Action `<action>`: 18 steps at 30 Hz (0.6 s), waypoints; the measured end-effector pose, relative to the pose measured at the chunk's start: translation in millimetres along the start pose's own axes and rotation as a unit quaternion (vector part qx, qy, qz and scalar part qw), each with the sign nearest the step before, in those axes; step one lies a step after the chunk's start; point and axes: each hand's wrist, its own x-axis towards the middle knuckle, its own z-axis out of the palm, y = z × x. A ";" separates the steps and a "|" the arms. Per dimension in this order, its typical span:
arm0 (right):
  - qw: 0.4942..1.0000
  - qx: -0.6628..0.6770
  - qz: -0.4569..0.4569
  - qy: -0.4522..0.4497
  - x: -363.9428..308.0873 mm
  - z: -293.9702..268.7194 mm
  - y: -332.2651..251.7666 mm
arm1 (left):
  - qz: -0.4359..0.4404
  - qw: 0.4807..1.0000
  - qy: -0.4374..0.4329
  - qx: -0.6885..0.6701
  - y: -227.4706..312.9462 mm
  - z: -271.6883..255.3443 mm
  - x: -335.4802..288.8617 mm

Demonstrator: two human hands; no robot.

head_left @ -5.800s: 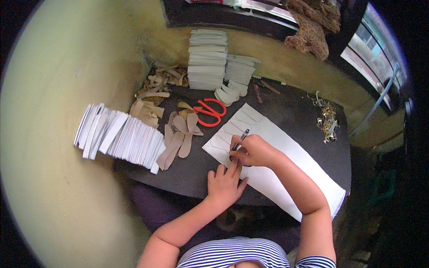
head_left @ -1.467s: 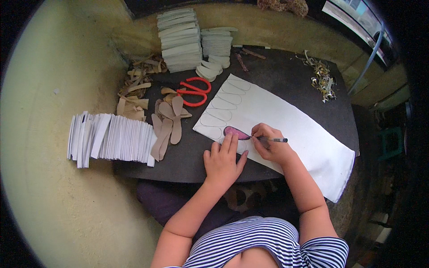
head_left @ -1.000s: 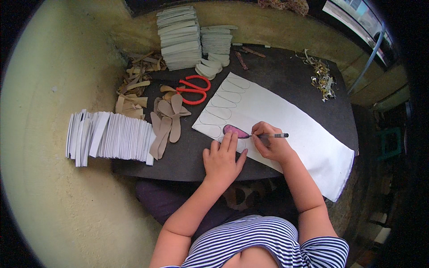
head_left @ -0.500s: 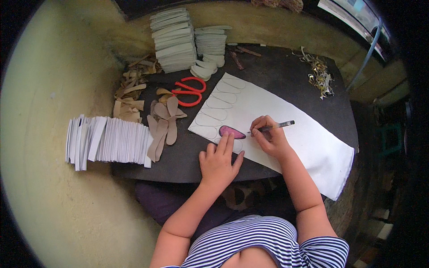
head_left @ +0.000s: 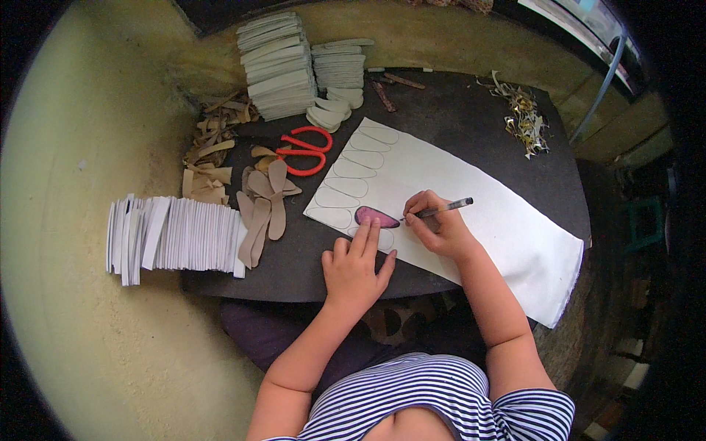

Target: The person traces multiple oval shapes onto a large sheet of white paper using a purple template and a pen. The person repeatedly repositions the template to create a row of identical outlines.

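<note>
A white sheet [head_left: 471, 213] lies slantwise on the dark table, with several rounded sole-like outlines drawn along its left end. On it rests a small purple, dark-edged template [head_left: 376, 217], shaped like a shoe sole. My left hand [head_left: 355, 272] presses the template with two outstretched fingertips, thumb held apart. In my right hand [head_left: 440, 228] a pen [head_left: 452, 206] is pinched, its tip close to the template's narrow right end. Whether the tip touches the paper I cannot tell.
Left of the sheet lie brown sole-shaped pieces [head_left: 265, 206] and red-handled scissors [head_left: 305, 151]. A long row of white strips [head_left: 180, 234] stands at the table's left edge. White stacks [head_left: 276, 70] rise at the back, tan scraps [head_left: 209, 154] beside them. Shiny shreds [head_left: 526, 117] lie far right.
The pen tip has come slightly closer to the template's narrow end. My left fingers still press the template. The whole view has shifted a little.
</note>
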 end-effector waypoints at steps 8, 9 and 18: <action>1.000 -0.023 -0.008 0.005 1.7 1.0 -4.8 | 0.003 1.000 0.003 -0.004 0.0 -1.1 0.8; 1.000 -0.027 -0.011 0.004 1.7 1.3 -4.7 | 0.003 1.000 0.004 -0.003 -0.1 -1.1 0.6; 0.997 -0.074 -0.036 0.004 0.8 1.0 -7.9 | 0.002 1.000 0.001 -0.011 -0.8 -1.3 2.2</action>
